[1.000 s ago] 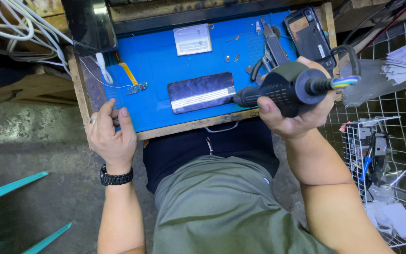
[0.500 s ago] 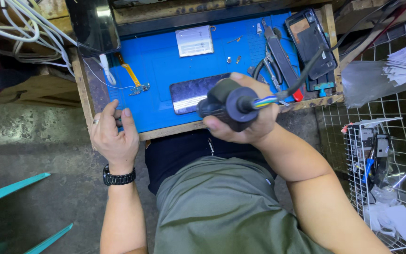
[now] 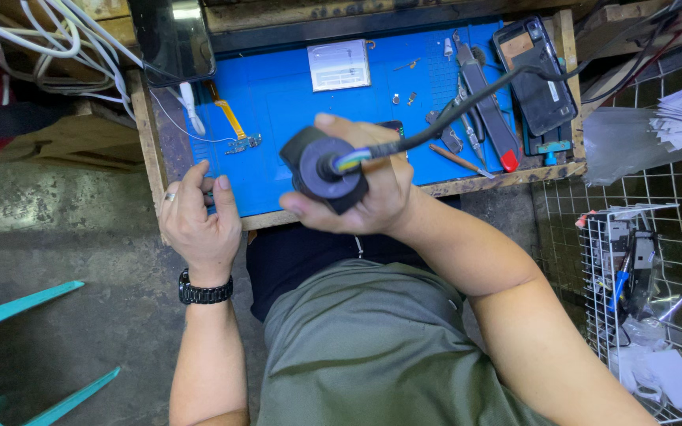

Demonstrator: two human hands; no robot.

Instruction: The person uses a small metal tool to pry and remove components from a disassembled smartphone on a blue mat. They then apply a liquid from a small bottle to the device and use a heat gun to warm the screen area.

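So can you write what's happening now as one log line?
right hand: gripping black round corded tool | left hand: resting on blue work mat edge

Blue mat [image 3: 294, 102], black tool [image 3: 324, 170] with a black cord [image 3: 451, 118], white cables [image 3: 33, 39], teal stool [image 3: 9, 347], black watch [image 3: 205, 293], green shirt [image 3: 372, 355].

Matt blue rubbery mat [image 3: 294, 110] on rough wooden bench [image 3: 145, 118]; tool handle [image 3: 327, 170] black matt plastic.

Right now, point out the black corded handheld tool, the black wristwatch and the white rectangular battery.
black corded handheld tool [image 3: 327, 170], head view, on its round rear end.
black wristwatch [image 3: 205, 292], head view, on the band.
white rectangular battery [image 3: 339, 65], head view, on its flat face.
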